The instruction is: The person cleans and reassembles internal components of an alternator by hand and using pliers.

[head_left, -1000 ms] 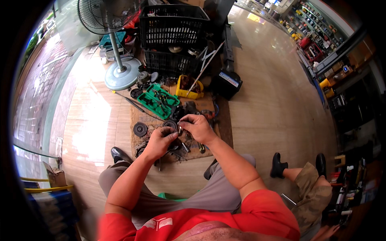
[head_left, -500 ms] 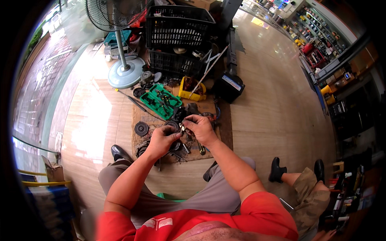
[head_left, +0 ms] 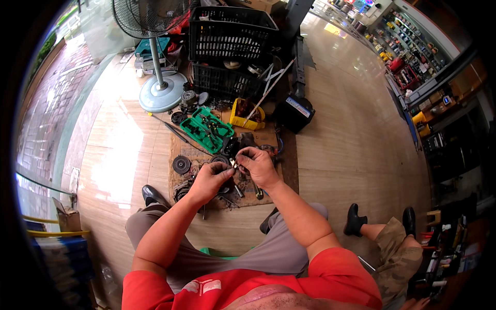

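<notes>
Between my two hands is a small shiny metal part (head_left: 233, 163), too small to name. My left hand (head_left: 211, 181) pinches it from one side, thumb against the fingers. From the other side my right hand (head_left: 257, 166) grips it with thumb and fingertips, which look blackened. Below them a stained cardboard mat (head_left: 276, 186) carries scattered machine parts. A dark ribbed disc (head_left: 182, 165) lies left of my left hand. Under my hands are a short metal cylinder (head_left: 238, 191) and a tool with a yellowish handle (head_left: 258, 191).
Beyond the hands sit an open green tool case (head_left: 192, 132), a yellow bin (head_left: 239, 123) and a black battery (head_left: 289, 116). Stacked black crates (head_left: 232, 44) and a standing fan (head_left: 162, 93) are farther back. Another person's legs (head_left: 391, 240) show at right.
The view has shifted very slightly. Both hands stay together on the small metal part, with only a tiny movement of the fingers.
</notes>
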### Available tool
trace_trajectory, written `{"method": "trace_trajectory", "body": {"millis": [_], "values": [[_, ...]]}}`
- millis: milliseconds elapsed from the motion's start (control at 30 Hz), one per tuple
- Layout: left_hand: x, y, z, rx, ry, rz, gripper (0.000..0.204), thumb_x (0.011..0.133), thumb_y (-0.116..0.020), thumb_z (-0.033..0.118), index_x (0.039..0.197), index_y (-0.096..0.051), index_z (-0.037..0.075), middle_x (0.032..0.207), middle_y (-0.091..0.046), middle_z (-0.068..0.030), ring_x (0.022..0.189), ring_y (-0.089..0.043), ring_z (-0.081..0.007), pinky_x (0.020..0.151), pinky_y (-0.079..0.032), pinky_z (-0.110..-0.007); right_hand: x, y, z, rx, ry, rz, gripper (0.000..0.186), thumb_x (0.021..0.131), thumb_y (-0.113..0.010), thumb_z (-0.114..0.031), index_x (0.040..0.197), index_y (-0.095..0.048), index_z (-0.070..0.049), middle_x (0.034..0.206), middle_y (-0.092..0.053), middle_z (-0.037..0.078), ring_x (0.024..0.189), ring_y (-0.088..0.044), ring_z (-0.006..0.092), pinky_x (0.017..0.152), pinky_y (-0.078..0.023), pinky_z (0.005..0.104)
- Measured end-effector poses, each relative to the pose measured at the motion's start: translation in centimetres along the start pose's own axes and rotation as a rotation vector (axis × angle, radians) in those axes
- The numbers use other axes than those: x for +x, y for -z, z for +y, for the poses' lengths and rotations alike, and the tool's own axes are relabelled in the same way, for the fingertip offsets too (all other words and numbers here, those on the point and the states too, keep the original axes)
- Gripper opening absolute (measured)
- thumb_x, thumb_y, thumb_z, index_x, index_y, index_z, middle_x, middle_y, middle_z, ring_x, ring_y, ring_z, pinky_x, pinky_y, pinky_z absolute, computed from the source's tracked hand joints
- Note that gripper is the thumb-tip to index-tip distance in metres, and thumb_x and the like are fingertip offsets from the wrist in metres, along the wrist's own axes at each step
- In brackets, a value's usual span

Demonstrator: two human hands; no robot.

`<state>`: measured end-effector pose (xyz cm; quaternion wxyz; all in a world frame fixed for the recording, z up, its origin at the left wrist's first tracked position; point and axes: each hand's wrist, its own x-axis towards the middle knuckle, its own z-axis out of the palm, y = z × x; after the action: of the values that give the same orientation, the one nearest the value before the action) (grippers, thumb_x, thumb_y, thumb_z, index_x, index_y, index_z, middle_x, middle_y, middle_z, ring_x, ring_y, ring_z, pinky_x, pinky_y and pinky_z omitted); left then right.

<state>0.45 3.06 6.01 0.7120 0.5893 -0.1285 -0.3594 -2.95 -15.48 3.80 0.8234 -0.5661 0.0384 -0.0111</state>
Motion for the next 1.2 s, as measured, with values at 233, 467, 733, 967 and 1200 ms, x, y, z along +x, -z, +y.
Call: {"method": "trace_trajectory", "body": {"millis": [233, 467, 733, 967, 1200], "values": [[0.3, 0.5, -0.8, 0.183, -0.068, 0.048, 0.016, 0.091, -0.065, 0.013, 0.095, -0.063, -0.003, 0.078, -0.063, -0.0008, 0.068, -0.054, -0.0063, 0.062, -0.045, -0.023, 0.1, -0.2, 0.0, 0.036, -0.022, 0.005, 0.014, 0.088, -0.069, -0.015, 0.094, -0.064, -0.003, 0.073, -0.06, -0.001, 0.059, -0.053, 0.0056, 0.054, -0.043, 0.0202], [-0.1, 0.5, -0.3, 0.208, -0.06, -0.021, 0.02, 0.093, -0.061, 0.015, 0.1, -0.063, -0.004, 0.079, -0.064, -0.0019, 0.07, -0.054, -0.0077, 0.065, -0.046, -0.025, 0.1, -0.1, 0.0, 0.129, -0.029, -0.064, 0.015, 0.088, -0.07, -0.015, 0.093, -0.062, -0.003, 0.073, -0.059, -0.001, 0.06, -0.052, 0.0064, 0.054, -0.043, 0.0207], [-0.1, 0.7, -0.7, 0.024, -0.007, -0.14, 0.021, 0.095, -0.058, 0.017, 0.101, -0.062, -0.003, 0.083, -0.062, -0.0028, 0.073, -0.055, -0.0093, 0.067, -0.046, -0.025, 0.0, 0.4, -0.7, 0.135, -0.029, -0.17, 0.013, 0.088, -0.068, -0.013, 0.092, -0.062, -0.003, 0.073, -0.059, 0.0, 0.061, -0.054, 0.0068, 0.056, -0.044, 0.0209], [0.2, 1.1, -1.6, -0.272, 0.108, -0.262, 0.022, 0.096, -0.058, 0.019, 0.101, -0.06, -0.002, 0.083, -0.061, -0.0026, 0.073, -0.056, -0.0104, 0.067, -0.047, -0.025, -0.3, -0.2, -1.1, 0.185, -0.107, -0.148, 0.012, 0.088, -0.068, -0.011, 0.093, -0.063, -0.002, 0.074, -0.06, 0.001, 0.061, -0.055, 0.007, 0.055, -0.045, 0.0207], [0.3, 0.5, -1.1, -0.05, 0.034, -0.077, 0.018, 0.093, -0.062, 0.016, 0.096, -0.063, -0.002, 0.08, -0.063, -0.0021, 0.069, -0.055, -0.008, 0.063, -0.046, -0.024, 0.0, 0.0, -0.4, 0.056, -0.084, -0.064, 0.012, 0.087, -0.07, -0.012, 0.093, -0.064, -0.002, 0.074, -0.061, 0.0, 0.06, -0.054, 0.0068, 0.053, -0.045, 0.0206]]}}
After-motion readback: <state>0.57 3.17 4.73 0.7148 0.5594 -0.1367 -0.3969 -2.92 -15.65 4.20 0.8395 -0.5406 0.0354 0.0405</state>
